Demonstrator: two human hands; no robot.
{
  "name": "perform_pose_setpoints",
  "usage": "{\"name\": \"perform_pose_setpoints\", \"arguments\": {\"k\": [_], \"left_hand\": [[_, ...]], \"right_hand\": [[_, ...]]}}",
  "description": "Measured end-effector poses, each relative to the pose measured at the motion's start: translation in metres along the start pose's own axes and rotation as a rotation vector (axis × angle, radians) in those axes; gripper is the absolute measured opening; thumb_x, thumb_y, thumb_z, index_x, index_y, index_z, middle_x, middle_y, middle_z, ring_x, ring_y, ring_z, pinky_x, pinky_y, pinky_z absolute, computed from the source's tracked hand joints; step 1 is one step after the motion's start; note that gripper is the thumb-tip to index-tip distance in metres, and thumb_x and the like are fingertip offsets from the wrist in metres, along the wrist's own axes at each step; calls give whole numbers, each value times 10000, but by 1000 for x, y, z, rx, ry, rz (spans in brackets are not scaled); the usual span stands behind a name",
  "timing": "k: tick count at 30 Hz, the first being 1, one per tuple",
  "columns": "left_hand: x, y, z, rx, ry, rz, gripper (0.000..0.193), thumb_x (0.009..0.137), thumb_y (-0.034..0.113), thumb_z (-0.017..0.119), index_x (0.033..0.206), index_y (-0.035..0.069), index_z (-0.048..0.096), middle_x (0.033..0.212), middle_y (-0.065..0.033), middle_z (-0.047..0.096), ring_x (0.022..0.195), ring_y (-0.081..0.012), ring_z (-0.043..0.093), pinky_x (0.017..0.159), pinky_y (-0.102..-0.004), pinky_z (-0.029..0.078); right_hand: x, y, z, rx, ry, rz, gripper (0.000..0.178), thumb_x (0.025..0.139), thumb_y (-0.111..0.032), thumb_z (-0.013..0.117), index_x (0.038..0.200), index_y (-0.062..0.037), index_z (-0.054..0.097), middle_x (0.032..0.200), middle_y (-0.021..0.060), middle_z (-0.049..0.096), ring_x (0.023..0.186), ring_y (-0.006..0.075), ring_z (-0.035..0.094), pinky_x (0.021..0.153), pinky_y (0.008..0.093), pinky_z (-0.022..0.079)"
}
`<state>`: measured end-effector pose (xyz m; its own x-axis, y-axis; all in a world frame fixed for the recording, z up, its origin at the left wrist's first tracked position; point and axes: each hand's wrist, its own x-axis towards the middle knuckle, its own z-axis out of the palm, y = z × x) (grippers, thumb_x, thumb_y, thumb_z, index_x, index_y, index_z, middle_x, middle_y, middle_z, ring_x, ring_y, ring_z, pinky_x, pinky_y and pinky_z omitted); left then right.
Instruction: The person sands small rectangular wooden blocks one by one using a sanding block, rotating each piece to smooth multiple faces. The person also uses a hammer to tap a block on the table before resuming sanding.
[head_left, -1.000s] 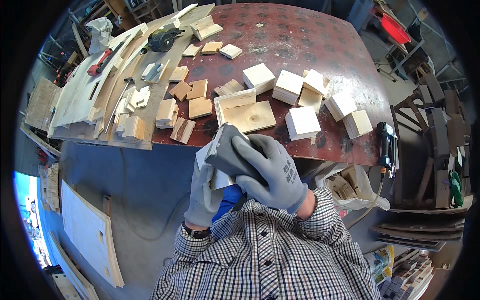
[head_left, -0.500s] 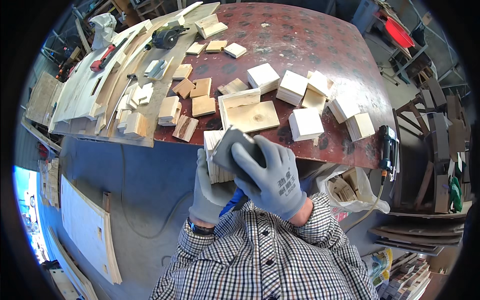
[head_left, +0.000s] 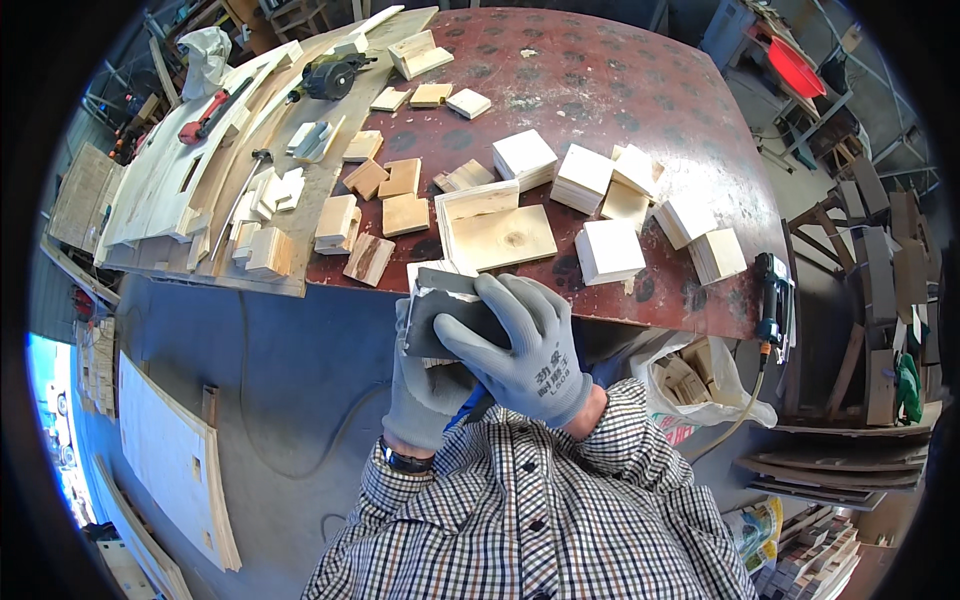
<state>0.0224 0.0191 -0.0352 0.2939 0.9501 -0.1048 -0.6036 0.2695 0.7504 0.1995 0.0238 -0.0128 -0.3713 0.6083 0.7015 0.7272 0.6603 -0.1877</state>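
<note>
My right hand, in a grey coated work glove, grips a sanding block wrapped in dark grey sandpaper. The sanding block lies against a pale wooden block and covers most of it. My left hand, gloved alike, holds that wooden block from the left and below, just off the table's near edge. Its fingertips are partly hidden. Beyond my hands, an open-sided box of pale boards rests on the dark red table.
Several wooden blocks stand to the right, smaller pieces to the left. A black air tool hangs at the right edge, above a white sack of offcuts. Long boards and a circular saw occupy the left side.
The sanding block has moved slightly left and turned flatter against the wooden block, now covering its layered side. My right hand has shifted left with it; my left hand still holds the wooden block.
</note>
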Motion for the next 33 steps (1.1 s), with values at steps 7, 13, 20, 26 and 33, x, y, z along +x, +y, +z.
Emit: {"name": "perform_pose_setpoints", "arguments": {"k": [7, 13, 20, 26, 33], "left_hand": [[5, -1, -20, -529, -55, -124, 571, 1096, 494, 491, 1360, 4, 615, 1240, -122, 683, 1097, -277, 688, 888, -379, 582], [-4, -1, 9, 636, 149, 280, 561, 831, 177, 909, 1304, 17, 655, 1239, -99, 687, 1104, -255, 684, 922, -384, 582], [-5, 13, -14, 1459, 177, 567, 585, 932, 89, 799, 1471, 28, 582, 1367, -125, 686, 1305, -274, 666, 1054, -389, 607], [-3, 10, -27, -411, -90, 67, 783, 1056, 619, 588, 1652, 139, 424, 1622, -172, 530, 1457, -320, 564, 1235, -473, 448], [-24, -7, -27, 495, -158, 223, 738, 1129, 592, 460, 1678, 108, 363, 1648, -115, 507, 1517, -286, 484, 1291, -495, 377]], "right_hand": [[-8, 41, 12, 408, 152, 537, 739, 927, -304, 800, 1573, -66, 533, 1429, 214, 565, 1231, 353, 589, 1103, 448, 479], [7, 23, -12, 1415, -69, 808, 787, 1116, -338, 605, 1714, 20, 240, 1702, 197, 395, 1579, 262, 372, 1287, 378, 295], [-30, -2, -33, 1438, -270, 762, 754, 1123, -373, 568, 1700, 24, 287, 1681, 190, 410, 1556, 261, 391, 1280, 404, 290], [-34, 4, -37, 1650, -161, 925, 762, 1143, -382, 531, 1701, 50, 245, 1633, 164, 471, 1501, 235, 450, 1265, 378, 308], [-26, 12, -32, 1203, -120, 492, 737, 1088, -277, 544, 1682, 76, 288, 1547, 204, 472, 1411, 293, 491, 1233, 403, 327]]}}
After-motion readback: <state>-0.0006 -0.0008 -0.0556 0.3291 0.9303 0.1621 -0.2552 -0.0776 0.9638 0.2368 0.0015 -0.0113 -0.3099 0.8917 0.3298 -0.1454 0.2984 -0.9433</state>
